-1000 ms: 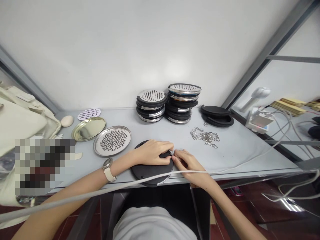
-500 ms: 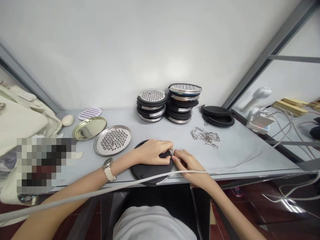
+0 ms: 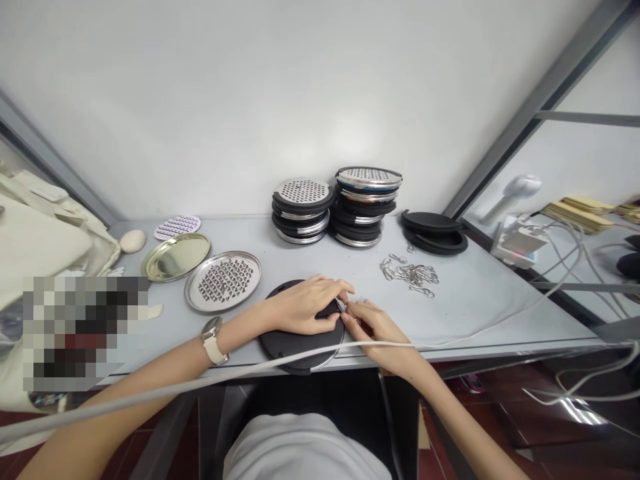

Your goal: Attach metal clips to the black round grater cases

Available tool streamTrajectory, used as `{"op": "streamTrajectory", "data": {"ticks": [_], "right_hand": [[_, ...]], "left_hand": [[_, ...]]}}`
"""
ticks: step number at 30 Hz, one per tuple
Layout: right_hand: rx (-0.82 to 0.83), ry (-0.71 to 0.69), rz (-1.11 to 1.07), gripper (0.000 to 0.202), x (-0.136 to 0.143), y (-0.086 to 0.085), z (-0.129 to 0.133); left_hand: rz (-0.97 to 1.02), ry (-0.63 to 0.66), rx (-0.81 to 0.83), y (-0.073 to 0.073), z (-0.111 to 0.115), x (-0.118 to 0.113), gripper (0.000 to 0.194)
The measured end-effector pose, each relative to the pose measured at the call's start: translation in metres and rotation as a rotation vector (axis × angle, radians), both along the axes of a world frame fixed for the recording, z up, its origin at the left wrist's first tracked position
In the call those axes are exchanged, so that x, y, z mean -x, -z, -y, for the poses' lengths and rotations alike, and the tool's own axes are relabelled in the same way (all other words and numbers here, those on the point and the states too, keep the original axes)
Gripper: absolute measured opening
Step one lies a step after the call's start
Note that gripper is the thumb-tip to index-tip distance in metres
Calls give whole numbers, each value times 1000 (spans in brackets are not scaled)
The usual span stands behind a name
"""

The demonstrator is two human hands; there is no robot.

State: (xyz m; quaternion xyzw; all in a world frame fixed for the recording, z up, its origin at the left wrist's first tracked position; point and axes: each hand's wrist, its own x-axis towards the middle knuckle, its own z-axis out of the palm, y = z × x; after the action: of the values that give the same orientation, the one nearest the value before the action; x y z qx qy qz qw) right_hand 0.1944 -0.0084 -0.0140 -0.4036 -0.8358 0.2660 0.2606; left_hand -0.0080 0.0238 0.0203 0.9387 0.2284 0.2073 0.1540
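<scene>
Head view: the left hand (image 3: 307, 307) pinches the edge of a round, matte black disc (image 3: 300, 350) lying under it; the right hand (image 3: 377, 328) pinches a small shiny metal clip (image 3: 341, 306) at that edge. Beyond the grip stand stacks (image 3: 303, 212) of perforated silver and black discs. No writing is legible.
</scene>
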Motion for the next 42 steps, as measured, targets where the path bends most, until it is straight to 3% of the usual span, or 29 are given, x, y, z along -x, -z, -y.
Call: {"op": "streamTrajectory", "data": {"ticks": [15, 42], "right_hand": [[-10, 9, 15, 30, 1, -1, 0], [8, 20, 40, 29, 0, -2, 0]], "left_hand": [[110, 17, 218, 7, -4, 1, 46], [55, 52, 251, 4, -3, 1, 49]]}}
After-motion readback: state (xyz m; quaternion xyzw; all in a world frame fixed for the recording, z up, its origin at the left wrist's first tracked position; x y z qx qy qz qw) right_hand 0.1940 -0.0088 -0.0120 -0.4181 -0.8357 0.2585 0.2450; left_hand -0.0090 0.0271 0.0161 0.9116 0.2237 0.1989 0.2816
